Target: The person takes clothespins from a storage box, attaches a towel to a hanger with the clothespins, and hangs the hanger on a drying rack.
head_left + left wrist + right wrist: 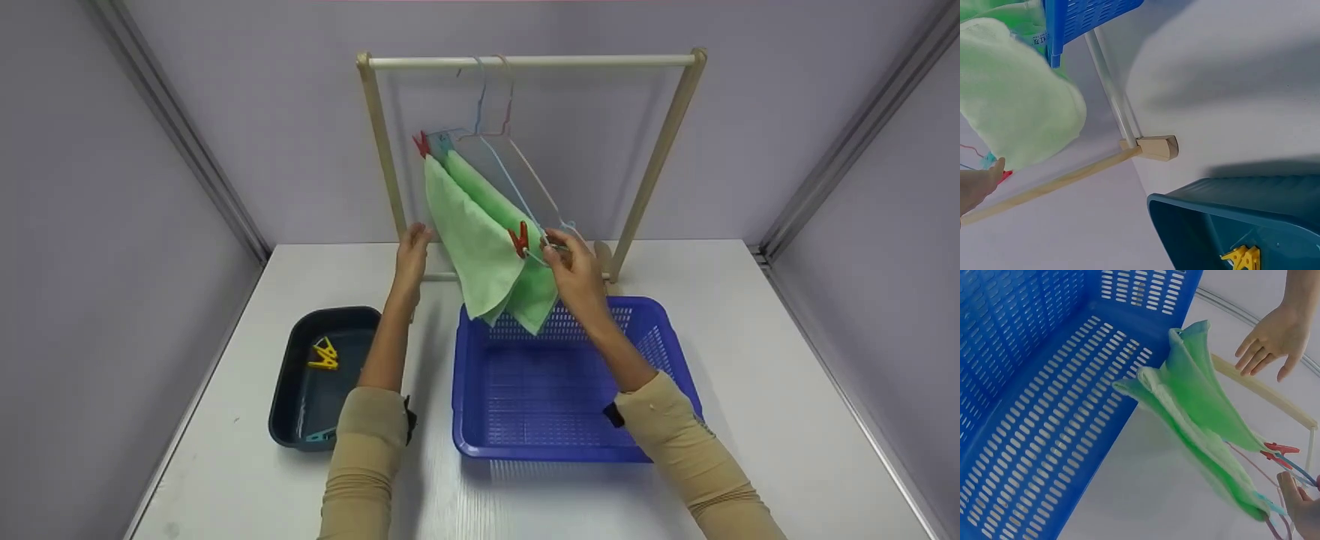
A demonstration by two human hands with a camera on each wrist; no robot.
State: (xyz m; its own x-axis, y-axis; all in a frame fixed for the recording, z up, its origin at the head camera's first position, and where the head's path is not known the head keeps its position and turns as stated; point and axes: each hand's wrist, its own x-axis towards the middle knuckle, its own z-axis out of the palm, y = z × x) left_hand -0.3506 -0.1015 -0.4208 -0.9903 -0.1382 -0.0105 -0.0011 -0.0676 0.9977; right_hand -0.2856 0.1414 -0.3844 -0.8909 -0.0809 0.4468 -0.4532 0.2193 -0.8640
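Two light green cloths hang side by side; the nearer cloth (pixel 472 240) is clipped by red clothespins (pixel 519 239) to a blue wire hanger (pixel 510 176). Behind it, a pink hanger (pixel 534 176) carries the farther cloth (pixel 1199 382), with a blue clothespin (pixel 444 142) at its left corner. My right hand (pixel 576 279) pinches the blue hanger near its right end, just beside the red clothespin. Left of the nearer cloth, my left hand (pixel 410 259) is raised with its fingers extended, holding nothing; the right wrist view shows its palm (pixel 1280 334) facing the cloths.
A rack with a white rail (pixel 585 61) and wooden posts (pixel 660 165) bears both hangers. Below the cloths stands a blue slotted basket (pixel 465 375). At the left, a dark teal tub (pixel 281 390) contains yellow clothespins (pixel 324 355) and a teal clothespin (pixel 321 435).
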